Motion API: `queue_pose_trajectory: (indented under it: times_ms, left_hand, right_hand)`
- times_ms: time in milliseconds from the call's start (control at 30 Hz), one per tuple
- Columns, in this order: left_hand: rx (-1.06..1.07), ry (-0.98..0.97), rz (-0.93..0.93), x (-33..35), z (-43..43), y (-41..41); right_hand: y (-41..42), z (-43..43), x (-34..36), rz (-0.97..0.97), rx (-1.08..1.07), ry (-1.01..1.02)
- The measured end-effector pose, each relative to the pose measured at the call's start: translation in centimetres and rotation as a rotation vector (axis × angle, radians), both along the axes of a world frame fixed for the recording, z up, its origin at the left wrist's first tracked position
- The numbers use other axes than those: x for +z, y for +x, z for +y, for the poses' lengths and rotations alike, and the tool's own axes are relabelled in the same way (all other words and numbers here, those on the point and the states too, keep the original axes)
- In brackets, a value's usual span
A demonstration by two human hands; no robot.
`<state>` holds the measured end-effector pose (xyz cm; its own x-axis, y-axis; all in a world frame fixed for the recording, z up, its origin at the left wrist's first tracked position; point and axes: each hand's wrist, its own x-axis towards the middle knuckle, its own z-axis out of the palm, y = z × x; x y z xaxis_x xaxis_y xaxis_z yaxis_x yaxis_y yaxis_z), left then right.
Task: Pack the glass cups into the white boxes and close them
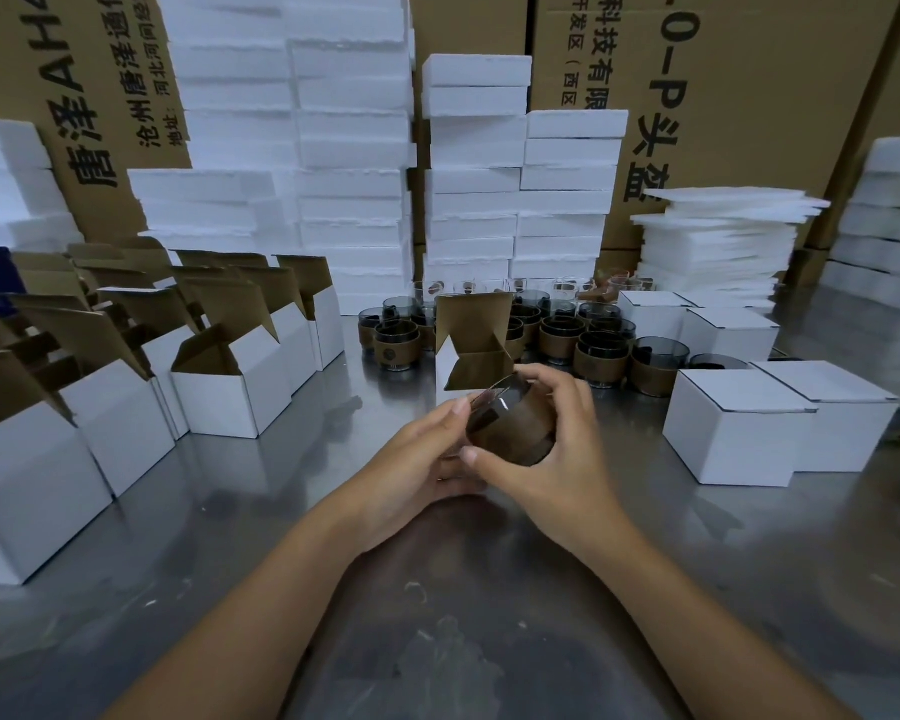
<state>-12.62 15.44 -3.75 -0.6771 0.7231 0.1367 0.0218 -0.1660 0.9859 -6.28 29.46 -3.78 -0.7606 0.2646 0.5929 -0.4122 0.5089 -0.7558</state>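
Both hands grip one cup above the table, at the middle of the view. The right hand wraps it from the right, fingers curled over the top and thumb on the brown sleeve. The left hand holds it from the left, thumb against the rim, its fingers hidden beneath. The cup is tilted, its mouth turned up and to the left.

Just behind the cup stands a box, white outside and brown inside, with its lid flap upright and a side flap folded out toward the hands. The cup is outside it, near its opening.

Behind that box a cluster of cups with brown sleeves stands on the table. To the left, rows of open boxes stand with their flaps raised. To the right sit closed boxes, some near the hands and more farther back.

Along the back rise tall stacks of foam blocks, with a lower pile of foam sheets on the right. Behind everything stand brown cartons printed with black characters.
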Motion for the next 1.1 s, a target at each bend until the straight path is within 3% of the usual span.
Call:
queue_pose_trajectory:
  times_ms: [267, 800, 1100]
  left_hand:
    - [-0.045, 0.037, -0.010, 0.03, -0.25, -0.07]
    - [0.093, 0.136, 0.079, 0.01, -0.42, -0.38]
    - [0.098, 0.121, 0.043, 0.24, -0.32, -0.23]
  right_hand:
    - [-0.03, 0.20, -0.33, 0.028, 0.024, 0.064]
    - [-0.61, 0.56, -0.59, 0.106, -0.011, 0.164]
    - [-0.38, 0.52, -0.28, 0.078, 0.023, 0.106]
